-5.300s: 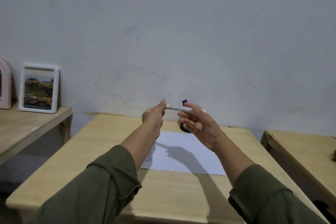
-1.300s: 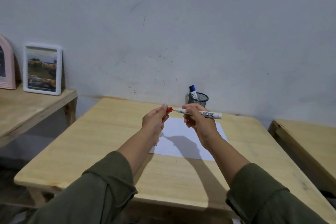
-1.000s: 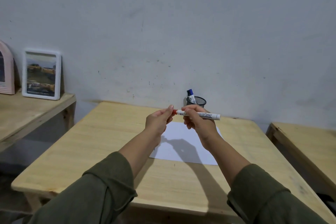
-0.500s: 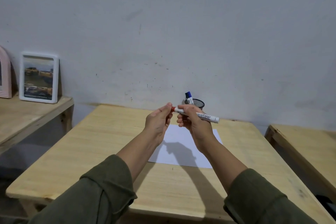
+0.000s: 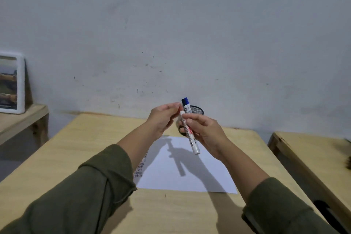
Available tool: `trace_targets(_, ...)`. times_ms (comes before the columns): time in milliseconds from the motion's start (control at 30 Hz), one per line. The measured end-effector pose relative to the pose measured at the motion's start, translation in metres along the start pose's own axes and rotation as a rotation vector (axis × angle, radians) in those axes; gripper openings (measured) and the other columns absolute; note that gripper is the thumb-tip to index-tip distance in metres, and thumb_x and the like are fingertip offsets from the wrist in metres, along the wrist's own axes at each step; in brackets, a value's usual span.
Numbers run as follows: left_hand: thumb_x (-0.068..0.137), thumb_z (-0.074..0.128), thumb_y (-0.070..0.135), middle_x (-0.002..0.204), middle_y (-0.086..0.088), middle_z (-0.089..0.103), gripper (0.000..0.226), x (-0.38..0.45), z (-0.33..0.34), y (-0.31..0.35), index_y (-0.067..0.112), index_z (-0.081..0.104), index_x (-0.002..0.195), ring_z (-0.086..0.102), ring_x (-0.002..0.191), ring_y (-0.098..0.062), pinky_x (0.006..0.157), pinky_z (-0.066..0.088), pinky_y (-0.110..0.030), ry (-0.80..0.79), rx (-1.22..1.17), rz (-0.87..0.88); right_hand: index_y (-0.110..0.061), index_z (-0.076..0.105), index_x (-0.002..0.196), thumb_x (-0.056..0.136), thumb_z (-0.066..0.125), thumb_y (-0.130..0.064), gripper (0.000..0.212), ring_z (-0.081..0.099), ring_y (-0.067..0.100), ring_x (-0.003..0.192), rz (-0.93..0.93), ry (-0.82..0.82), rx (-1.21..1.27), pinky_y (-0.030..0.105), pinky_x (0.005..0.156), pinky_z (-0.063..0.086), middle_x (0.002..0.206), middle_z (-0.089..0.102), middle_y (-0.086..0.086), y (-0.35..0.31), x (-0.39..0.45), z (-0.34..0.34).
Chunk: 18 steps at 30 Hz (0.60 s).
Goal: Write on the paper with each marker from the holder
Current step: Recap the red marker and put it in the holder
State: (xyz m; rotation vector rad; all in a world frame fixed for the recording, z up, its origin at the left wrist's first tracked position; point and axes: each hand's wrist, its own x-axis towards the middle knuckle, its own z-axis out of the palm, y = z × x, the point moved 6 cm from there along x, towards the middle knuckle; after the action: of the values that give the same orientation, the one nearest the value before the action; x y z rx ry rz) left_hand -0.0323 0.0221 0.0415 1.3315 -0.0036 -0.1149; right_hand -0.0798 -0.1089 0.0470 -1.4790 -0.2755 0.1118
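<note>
Both hands raised above the tabletop (image 5: 79,150), close together but not touching. Right hand (image 5: 207,133) curled round a white marker (image 5: 190,134), pinching its barrel near the middle, the marker tilted with its upper end toward the left hand and its lower end hanging over the paper (image 5: 182,169). Left hand (image 5: 163,118) with fingers curled, fingertips bunched right at the marker's upper end; whether a cap sits in that pinch, cannot tell. Behind the hands, a black mesh holder (image 5: 197,110) near the wall, blue-capped marker (image 5: 186,105) standing in it. White paper flat on the tabletop below, shadows of the arms falling across it, small dark marks along its left edge. Off to the left, a white picture frame (image 5: 13,83) on a wooden shelf (image 5: 20,119).
</note>
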Motion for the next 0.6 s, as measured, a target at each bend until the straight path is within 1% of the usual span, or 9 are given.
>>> trace_targets(67, 0.089, 0.06, 0.025, 0.101, 0.001, 0.069, 0.017, 0.019, 0.007, 0.002, 0.018, 0.068, 0.102, 0.061, 0.094, -0.009, 0.079, 0.042, -0.023, -0.022, 0.125, 0.013, -0.015, 0.066, 0.093, 0.09, 0.054, -0.002, 0.017, 0.068, 0.023, 0.076, -0.007, 0.114, -0.03, 0.035, 0.081, 0.053, 0.097, 0.07, 0.016, -0.002, 0.017, -0.019)
trace_targets(100, 0.088, 0.061, 0.026, 0.109, -0.001, 0.069, 0.023, 0.03, 0.008, 0.002, 0.017, 0.067, 0.107, 0.061, 0.1, -0.011, 0.086, 0.043, -0.026, -0.011, 0.193, 0.026, -0.016, 0.062, 0.093, 0.09, 0.055, -0.001, 0.017, 0.068, 0.025, 0.076, -0.018, 0.158, -0.042, 0.035, 0.079, 0.053, 0.096, 0.07, 0.017, -0.005, 0.026, -0.027)
trace_targets(133, 0.086, 0.063, 0.027, 0.114, -0.002, 0.068, 0.025, 0.04, 0.008, 0.001, 0.017, 0.067, 0.109, 0.061, 0.106, -0.013, 0.092, 0.044, -0.029, 0.013, 0.262, 0.043, -0.017, 0.058, 0.096, 0.089, 0.056, -0.001, 0.018, 0.068, 0.027, 0.077, -0.036, 0.194, -0.055, 0.036, 0.077, 0.054, 0.095, 0.07, 0.018, -0.008, 0.037, -0.035)
trace_targets(200, 0.083, 0.066, 0.027, 0.116, -0.001, 0.067, 0.029, 0.06, 0.005, 0.0, 0.019, 0.068, 0.111, 0.059, 0.113, -0.016, 0.098, 0.043, -0.029, 0.069, 0.382, 0.074, -0.024, 0.05, 0.109, 0.087, 0.057, 0.001, 0.034, 0.069, 0.027, 0.078, -0.08, 0.257, -0.097, 0.037, 0.075, 0.053, 0.09, 0.07, 0.016, -0.014, 0.059, -0.049)
trace_targets(300, 0.081, 0.068, 0.029, 0.125, 0.0, 0.063, 0.043, 0.084, 0.002, -0.006, 0.019, 0.062, 0.122, 0.056, 0.116, -0.017, 0.1, 0.043, -0.029, 0.131, 0.504, 0.066, -0.038, 0.038, 0.13, 0.088, 0.056, 0.0, 0.06, 0.07, 0.027, 0.089, -0.144, 0.338, -0.214, 0.039, 0.08, 0.055, 0.093, 0.068, 0.016, -0.022, 0.092, -0.064)
trace_targets(367, 0.08, 0.07, 0.032, 0.133, -0.002, 0.058, 0.053, 0.098, 0.0, -0.012, 0.017, 0.057, 0.128, 0.054, 0.12, -0.019, 0.102, 0.045, -0.034, 0.147, 0.545, 0.032, -0.042, 0.032, 0.138, 0.091, 0.053, -0.001, 0.066, 0.069, 0.025, 0.09, -0.186, 0.377, -0.305, 0.039, 0.081, 0.057, 0.099, 0.064, 0.015, -0.029, 0.11, -0.07)
trace_targets(433, 0.079, 0.07, 0.035, 0.137, -0.004, 0.054, 0.061, 0.108, -0.001, -0.018, 0.014, 0.052, 0.133, 0.052, 0.124, -0.021, 0.103, 0.045, -0.038, 0.143, 0.58, 0.0, -0.044, 0.029, 0.14, 0.093, 0.05, -0.003, 0.066, 0.067, 0.018, 0.087, -0.231, 0.398, -0.432, 0.037, 0.08, 0.057, 0.099, 0.06, 0.004, -0.032, 0.125, -0.071)
trace_targets(533, 0.079, 0.07, 0.036, 0.139, -0.006, 0.053, 0.066, 0.119, -0.004, -0.025, 0.011, 0.049, 0.135, 0.052, 0.124, -0.023, 0.1, 0.047, -0.036, 0.122, 0.58, -0.036, -0.044, 0.028, 0.141, 0.094, 0.046, -0.007, 0.062, 0.061, 0.01, 0.087, -0.279, 0.397, -0.617, 0.034, 0.08, 0.055, 0.097, 0.05, -0.019, -0.029, 0.14, -0.07)
trace_targets(600, 0.079, 0.071, 0.034, 0.138, -0.007, 0.054, 0.065, 0.124, -0.006, -0.029, 0.01, 0.05, 0.135, 0.053, 0.124, -0.023, 0.096, 0.047, -0.031, 0.11, 0.568, -0.057, -0.042, 0.03, 0.141, 0.095, 0.044, -0.013, 0.056, 0.059, 0.01, 0.085, -0.289, 0.38, -0.696, 0.033, 0.077, 0.053, 0.099, 0.052, -0.014, -0.021, 0.145, -0.068)
